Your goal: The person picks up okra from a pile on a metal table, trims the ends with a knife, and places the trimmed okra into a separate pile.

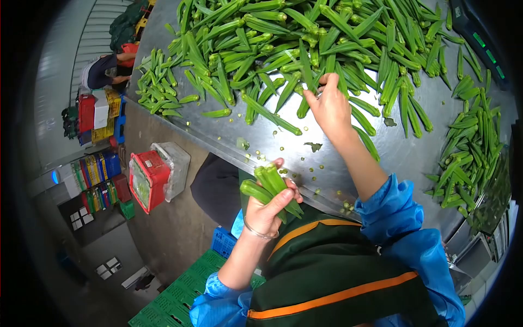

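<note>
My left hand (267,210) is closed around a small bunch of green okra pods (268,182), held just off the near edge of the metal table (218,128). Their cut stem ends point up and away from me. My right hand (330,106) reaches to the front of a large okra pile (261,46). Its thumb and fingers pinch the lower end of one okra pod (305,64), whose other end lies against the pile. Trimmed stem bits and a dark leaf scrap (314,146) lie on the metal below that hand.
Smaller okra heaps lie at the left (158,82) and right (463,158) of the table. A dark device with green displays (479,41) stands at the far right. Red crate (148,180) and green crates (180,291) are on the floor. Another person (101,72) is at far left.
</note>
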The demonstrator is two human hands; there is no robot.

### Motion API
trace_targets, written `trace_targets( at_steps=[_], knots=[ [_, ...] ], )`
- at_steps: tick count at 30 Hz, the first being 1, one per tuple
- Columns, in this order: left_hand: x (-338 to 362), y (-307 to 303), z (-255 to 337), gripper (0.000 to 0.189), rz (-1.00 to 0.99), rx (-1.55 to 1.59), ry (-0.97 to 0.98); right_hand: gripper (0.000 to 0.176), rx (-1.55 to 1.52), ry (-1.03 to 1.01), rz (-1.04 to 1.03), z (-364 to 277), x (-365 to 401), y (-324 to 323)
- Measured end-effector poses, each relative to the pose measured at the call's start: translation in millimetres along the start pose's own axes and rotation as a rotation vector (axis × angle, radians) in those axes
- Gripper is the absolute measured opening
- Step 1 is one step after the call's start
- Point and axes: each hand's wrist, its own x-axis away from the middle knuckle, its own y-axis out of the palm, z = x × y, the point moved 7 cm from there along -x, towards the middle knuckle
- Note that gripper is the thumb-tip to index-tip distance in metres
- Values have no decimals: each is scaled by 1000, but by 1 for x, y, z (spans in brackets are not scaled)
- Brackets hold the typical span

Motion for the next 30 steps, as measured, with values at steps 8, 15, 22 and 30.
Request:
trace_targets(
  at_steps=[8,15,22,30],
  knots=[
    [10,22,58,29,-40,-1092,692,35,-1078,615,-624,-14,55,-18],
    [3,59,62,29,-424,-1052,924,27,-1275,919,-924,-21,142,-4],
    [20,33,57,33,82,-814,737,28,-514,-163,-516,-42,124,-76],
    [34,50,61,30,-11,-1021,775,57,-11,-688,-251,-87,123,-97]
  ],
)
